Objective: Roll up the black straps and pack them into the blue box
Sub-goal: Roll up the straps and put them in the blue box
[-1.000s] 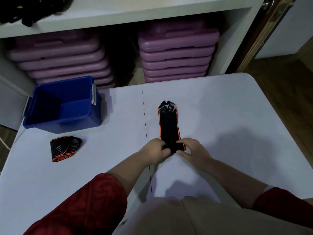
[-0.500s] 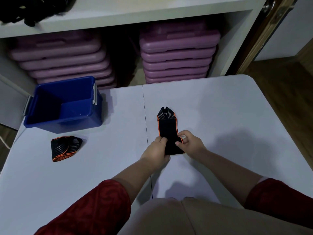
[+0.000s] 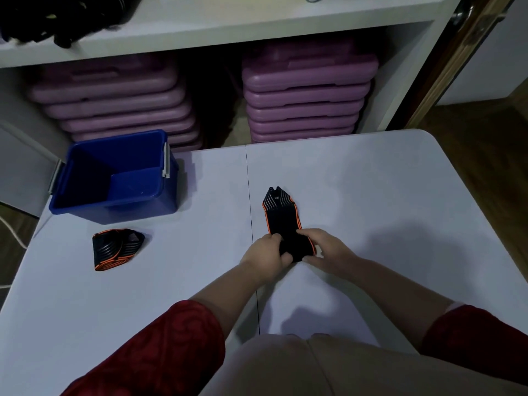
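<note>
— What are the fingers doing?

— Both sets are curled tight on the near, rolled end of the black strap. The left hand pinches one side of the roll, the right hand the other, thumbs on top.

— What could go wrong from here?

— I'd say the roll could slacken if either grip lets up, since the fabric looks springy. It could also wind crooked, one orange edge creeping ahead of the other, and come out cone-shaped. A loose or lopsided roll would likely unwind once dropped in the box.

— How does the strap look?

— Black with orange piping down both long edges. The unrolled part lies flat on the tabletop, pointing away from the person, ending in a tapered tab with pale curved stripes. It sits just right of the tabletop's centre seam.

— And the rest?

— A second strap, bunched up, lies well to the left, near the blue box. The box looks empty, so I'd judge the packing not yet begun.
</note>
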